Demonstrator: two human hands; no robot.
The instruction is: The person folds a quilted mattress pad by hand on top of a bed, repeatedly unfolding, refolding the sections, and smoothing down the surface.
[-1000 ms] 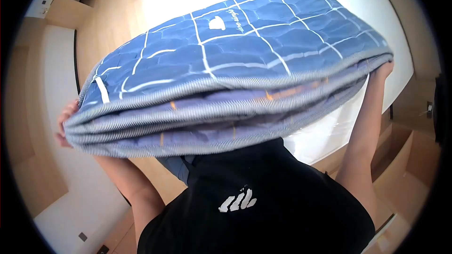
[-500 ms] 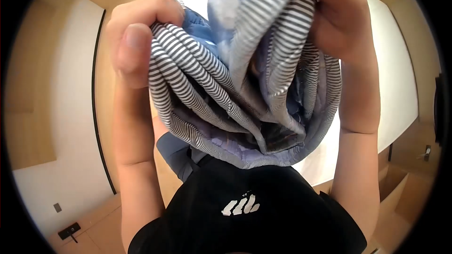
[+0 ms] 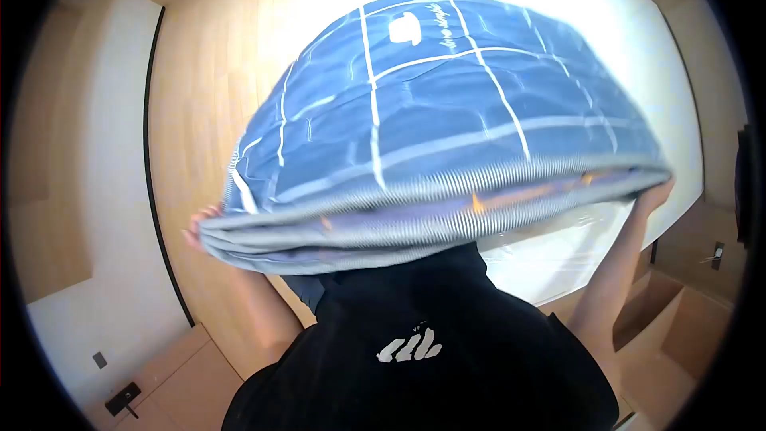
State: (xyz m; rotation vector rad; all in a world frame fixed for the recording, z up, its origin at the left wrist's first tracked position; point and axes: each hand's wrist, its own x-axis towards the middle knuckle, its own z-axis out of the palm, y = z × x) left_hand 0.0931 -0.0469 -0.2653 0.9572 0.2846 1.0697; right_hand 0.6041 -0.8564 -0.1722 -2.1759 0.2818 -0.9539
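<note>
A folded blue quilted pad (image 3: 431, 104) with white grid lines, a white printed shape and striped edging spans the space before my chest. My left hand (image 3: 201, 227) grips its left end at the striped edge, fingers partly showing. At the opposite end, my right hand (image 3: 656, 193) is closed on the right corner. Purple lining with orange marks shows between the folded layers. The pad bulges upward in the middle and partly covers a white surface. Its near edge is blurred.
Behind and to the right lies a large white surface (image 3: 542, 267), with clear film on its near part. Wooden floor (image 3: 203, 112) runs along the left. An open wooden box (image 3: 670, 335) stands at lower right, and a black power strip (image 3: 123, 399) lies at lower left.
Half a second ago the pad was bunched close to my face between both hands. Now my hands are wide apart and lower, with the pad spread between them.
</note>
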